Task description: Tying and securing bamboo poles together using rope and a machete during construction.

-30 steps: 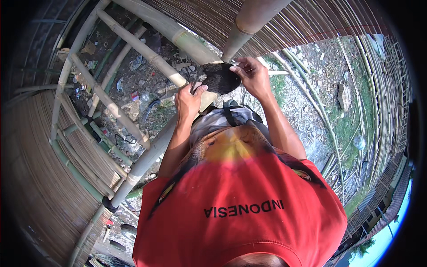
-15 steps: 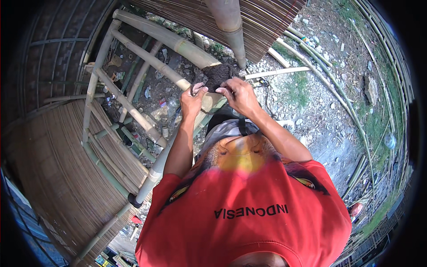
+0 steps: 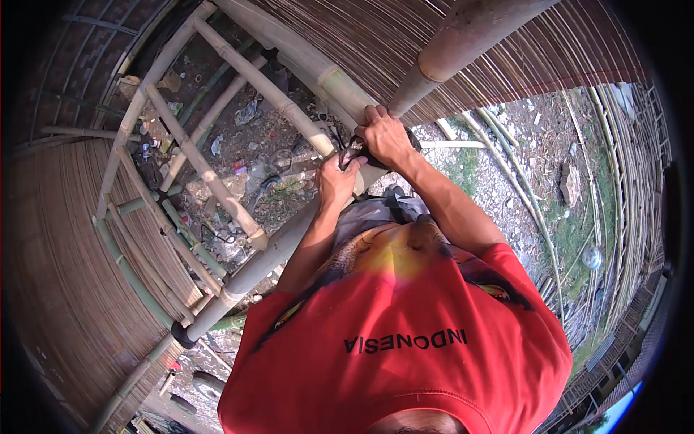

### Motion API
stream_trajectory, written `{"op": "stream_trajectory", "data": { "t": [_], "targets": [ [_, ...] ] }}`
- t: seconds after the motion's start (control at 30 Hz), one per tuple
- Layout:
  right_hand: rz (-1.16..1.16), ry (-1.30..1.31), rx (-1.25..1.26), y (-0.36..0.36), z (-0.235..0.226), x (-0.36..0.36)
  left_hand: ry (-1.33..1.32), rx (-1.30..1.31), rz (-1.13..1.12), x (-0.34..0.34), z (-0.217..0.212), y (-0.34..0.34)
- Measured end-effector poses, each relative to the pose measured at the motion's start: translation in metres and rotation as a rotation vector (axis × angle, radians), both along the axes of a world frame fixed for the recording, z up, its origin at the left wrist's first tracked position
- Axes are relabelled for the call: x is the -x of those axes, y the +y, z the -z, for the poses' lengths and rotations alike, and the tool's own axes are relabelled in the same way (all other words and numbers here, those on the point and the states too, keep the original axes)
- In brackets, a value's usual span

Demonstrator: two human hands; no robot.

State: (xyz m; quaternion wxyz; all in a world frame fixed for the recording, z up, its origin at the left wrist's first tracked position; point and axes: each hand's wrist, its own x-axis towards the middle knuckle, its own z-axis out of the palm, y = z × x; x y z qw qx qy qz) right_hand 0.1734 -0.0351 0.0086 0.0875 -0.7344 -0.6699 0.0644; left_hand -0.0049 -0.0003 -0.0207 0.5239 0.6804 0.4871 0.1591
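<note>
My left hand (image 3: 337, 182) is closed, with thumb and fingers pinching a dark cord (image 3: 346, 153) near a joint of bamboo poles. Just above and to its right, my right hand (image 3: 386, 137) bends its fingers over the dark wrapped lashing at that joint and is closed on the cord there; the hand covers most of the lashing. A loop of the cord stands up between the two hands. A thick bamboo pole (image 3: 340, 90) runs into the joint from the upper left, and a thinner pole (image 3: 267, 87) ends beside my left hand.
An upright bamboo post (image 3: 441, 54) rises beyond my right hand, before a slatted bamboo panel (image 3: 528, 61). A thick lower pole (image 3: 246, 278) runs diagonally at my left, with a bamboo frame behind it. Long loose poles (image 3: 524, 184) lie on the littered ground at right.
My right hand has moved up and over the lashing, covering most of it. My left hand stays close by, with the cord looped up between the hands. The whole view has shifted.
</note>
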Motion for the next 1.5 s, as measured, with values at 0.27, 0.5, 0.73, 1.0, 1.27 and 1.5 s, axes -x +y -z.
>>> {"op": "stream_trajectory", "data": {
  "t": [0.27, 0.5, 0.73, 1.0, 1.27, 1.5],
  "targets": [
    [-0.306, 0.168, -0.101, 0.011, -0.019, 0.016, 0.187, -0.119, 0.043, 0.007, -0.008, 0.009],
    [0.165, 0.24, 0.231, 0.015, -0.004, 0.034, -0.118, -0.016, 0.1, 0.021, -0.001, 0.017],
    [0.103, 0.298, 0.492, 0.038, -0.024, 0.037, -0.163, -0.022, 0.25, 0.041, -0.001, 0.029],
    [0.035, 0.08, 0.092, 0.011, -0.012, 0.05, 0.055, -0.135, 0.392, 0.039, -0.008, 0.038],
    [-0.106, 0.107, 0.066, 0.006, -0.005, 0.055, 0.029, -0.559, 0.348, 0.024, 0.001, 0.044],
    [-0.05, 0.429, -0.148, -0.009, 0.01, 0.042, -0.022, -0.524, 0.371, 0.028, 0.002, 0.065]
  ]
}}
